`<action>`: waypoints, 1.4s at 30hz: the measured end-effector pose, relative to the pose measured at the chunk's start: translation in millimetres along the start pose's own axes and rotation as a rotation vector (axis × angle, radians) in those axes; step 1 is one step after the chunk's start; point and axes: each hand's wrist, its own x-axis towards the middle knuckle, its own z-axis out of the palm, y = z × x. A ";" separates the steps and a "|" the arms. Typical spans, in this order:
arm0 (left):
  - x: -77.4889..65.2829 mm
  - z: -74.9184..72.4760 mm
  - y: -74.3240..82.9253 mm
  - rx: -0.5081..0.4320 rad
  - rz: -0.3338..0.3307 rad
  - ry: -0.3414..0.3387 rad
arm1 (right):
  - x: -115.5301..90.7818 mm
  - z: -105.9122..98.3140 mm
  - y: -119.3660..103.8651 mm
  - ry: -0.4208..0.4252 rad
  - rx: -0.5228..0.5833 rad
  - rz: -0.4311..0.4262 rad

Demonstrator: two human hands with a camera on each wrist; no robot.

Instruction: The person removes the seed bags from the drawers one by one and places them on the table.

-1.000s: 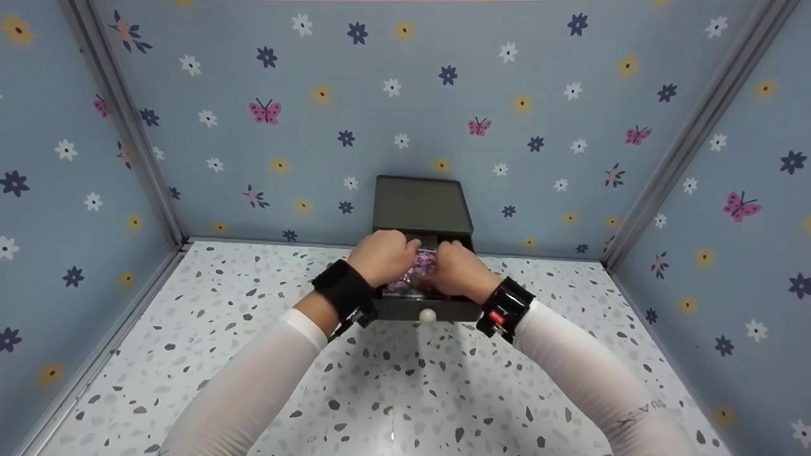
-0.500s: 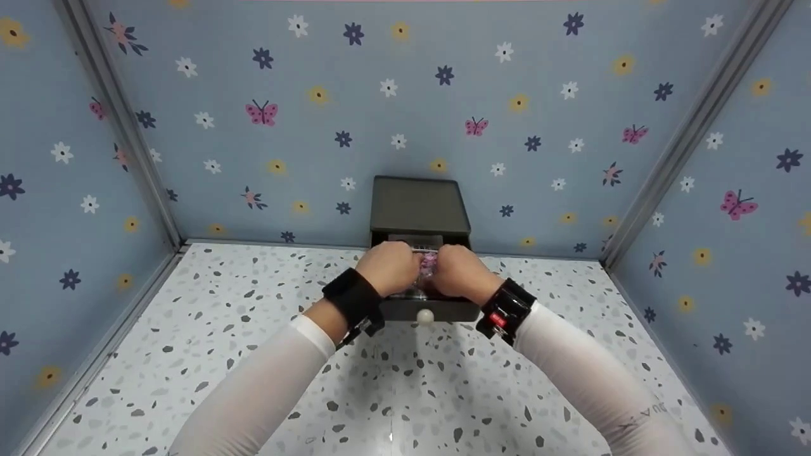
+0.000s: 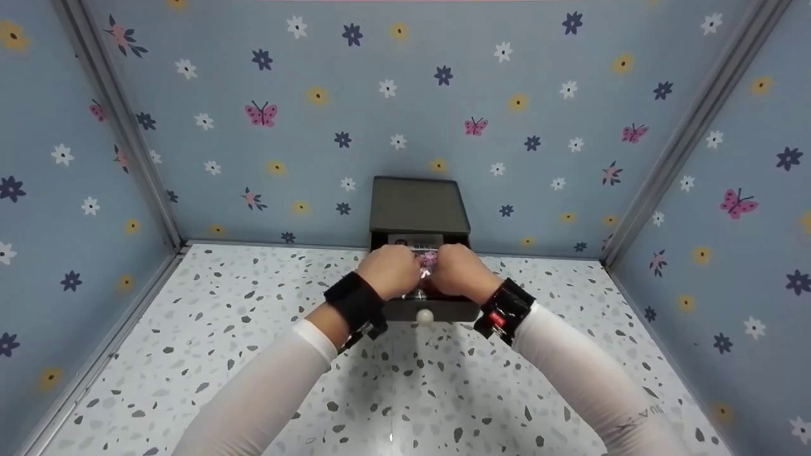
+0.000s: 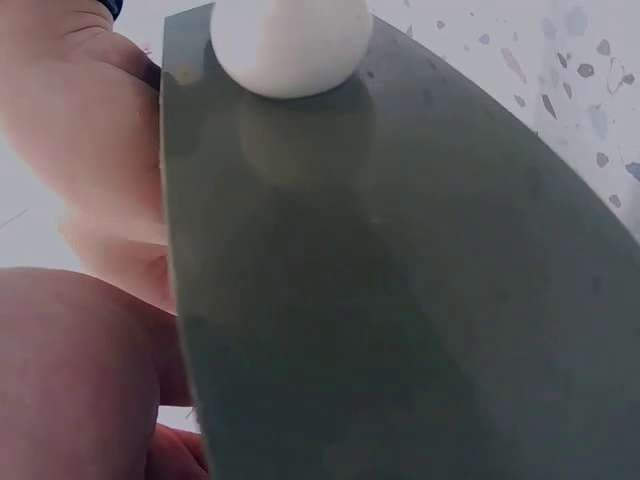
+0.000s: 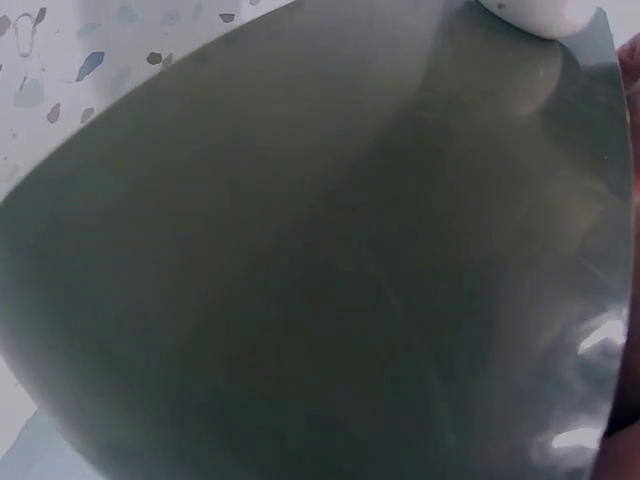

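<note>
In the head view, a clear plastic bag [image 3: 428,258] of small pink-purple pieces lies in the pulled-out drawer [image 3: 396,310] of a dark grey-green box [image 3: 419,204]. My left hand [image 3: 389,271] grips the bag's left side with curled fingers. Across a narrow gap, my right hand [image 3: 462,272] grips its right side, knuckles up. A printed clear strip of the bag shows beyond both hands; most fingertips are hidden. The drawer front [image 4: 350,280] with its white round knob [image 4: 290,45] fills much of the left wrist view. The right wrist view likewise shows mostly the drawer front [image 5: 300,250].
The box stands on a white speckled tabletop [image 3: 266,354], close against the blue flowered back wall [image 3: 304,164]. Similar panels rise at the left [image 3: 38,240] and right [image 3: 754,253], with grey metal strips at the corners.
My left hand has shifted slightly down and nearer the right hand. Less of the pink pieces shows between them, and the bag's printed strip has come into view beyond the knuckles.
</note>
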 end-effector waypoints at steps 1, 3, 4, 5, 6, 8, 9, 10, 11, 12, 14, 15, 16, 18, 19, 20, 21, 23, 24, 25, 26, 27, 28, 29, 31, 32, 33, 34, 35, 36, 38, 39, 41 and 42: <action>9.9 12.6 -10.8 -0.004 0.019 0.021 | 0.5 -0.8 0.0 -0.006 0.007 0.011; 11.5 13.2 -12.3 -0.012 0.018 0.030 | 1.7 -2.2 0.6 -0.014 0.027 0.026; 11.7 13.0 -12.7 -0.017 0.014 0.038 | 2.7 -3.0 1.3 -0.018 0.040 0.032; 12.0 12.9 -12.9 -0.026 0.006 0.047 | 3.5 -3.9 1.9 -0.021 0.055 0.034; 11.7 12.1 -12.7 -0.039 -0.003 0.059 | 4.1 -5.1 2.9 -0.021 0.072 0.040; 1.6 -1.7 -2.4 -0.069 -0.040 0.067 | 5.0 -7.7 4.5 -0.022 0.109 0.056; 0.6 -2.9 -2.0 -0.083 -0.050 0.074 | 5.5 -9.1 5.3 -0.025 0.126 0.062; -0.3 -3.9 -1.8 -0.098 -0.060 0.083 | 5.8 -11.0 5.8 -0.036 0.152 0.077; -1.2 -4.8 -1.6 -0.114 -0.070 0.089 | 5.7 -12.9 6.1 -0.047 0.180 0.097; -2.1 -5.9 -1.6 -0.129 -0.080 0.091 | 5.7 -14.8 6.4 -0.055 0.208 0.115; -3.9 -7.5 -1.8 -0.158 -0.097 0.097 | 5.5 -18.2 6.4 -0.079 0.253 0.145; -4.6 -8.3 -1.9 -0.170 -0.104 0.099 | 5.4 -19.8 6.3 -0.088 0.268 0.157; -5.1 -9.0 -2.2 -0.182 -0.107 0.104 | 5.1 -21.3 6.3 -0.098 0.284 0.172; -5.7 -10.1 -3.3 -0.197 -0.108 0.114 | 4.7 -23.9 6.5 -0.094 0.296 0.172; -5.9 -10.5 -4.1 -0.202 -0.105 0.120 | 4.4 -24.9 6.8 -0.091 0.303 0.172; -6.2 -10.8 -5.1 -0.209 -0.103 0.126 | 4.1 -25.8 7.2 -0.089 0.309 0.169; -6.5 -11.3 -6.2 -0.215 -0.103 0.131 | 3.8 -26.4 8.0 -0.090 0.323 0.165; -7.8 -12.0 -8.8 -0.233 -0.097 0.139 | 2.6 -27.3 9.5 -0.094 0.362 0.162; -8.6 -12.2 -10.1 -0.245 -0.095 0.142 | 1.8 -27.5 10.3 -0.098 0.384 0.162; -9.7 -12.7 -11.4 -0.257 -0.095 0.142 | 0.8 -27.8 11.1 -0.105 0.404 0.164; -10.9 -13.1 -12.7 -0.266 -0.096 0.143 | -0.4 -28.1 11.9 -0.114 0.428 0.165; -12.0 -13.5 -14.0 -0.274 -0.098 0.143 | -1.8 -28.5 12.6 -0.120 0.452 0.167; -12.9 -13.9 -14.9 -0.283 -0.101 0.139 | -2.8 -29.3 13.3 -0.125 0.468 0.169; -14.1 -14.8 -15.7 -0.293 -0.107 0.135 | -4.2 -30.3 13.8 -0.132 0.481 0.169; -16.7 -16.2 -16.8 -0.316 -0.126 0.127 | -6.9 -32.0 15.0 -0.141 0.496 0.167; -17.9 -16.9 -17.1 -0.325 -0.134 0.125 | -8.3 -33.0 15.3 -0.143 0.498 0.167; -19.2 -17.4 -17.4 -0.333 -0.140 0.125 | -10.0 -33.8 15.3 -0.144 0.495 0.167; -20.8 -18.0 -17.5 -0.342 -0.143 0.124 | -11.7 -34.6 15.3 -0.145 0.493 0.167; -22.3 -18.6 -17.4 -0.348 -0.143 0.128 | -13.7 -35.2 15.1 -0.142 0.493 0.169; -23.5 -18.7 -17.7 -0.351 -0.140 0.135 | -15.6 -35.6 15.0 -0.138 0.496 0.172; -26.2 -18.6 -17.9 -0.361 -0.127 0.148 | -20.4 -36.3 13.9 -0.129 0.495 0.178; -27.7 -18.4 -18.0 -0.369 -0.121 0.154 | -22.9 -36.4 13.2 -0.125 0.497 0.182; -30.8 -17.7 -18.5 -0.395 -0.111 0.157 | -27.8 -36.1 12.0 -0.111 0.501 0.185; -32.5 -17.3 -18.7 -0.410 -0.108 0.160 | -30.4 -35.8 11.4 -0.103 0.503 0.183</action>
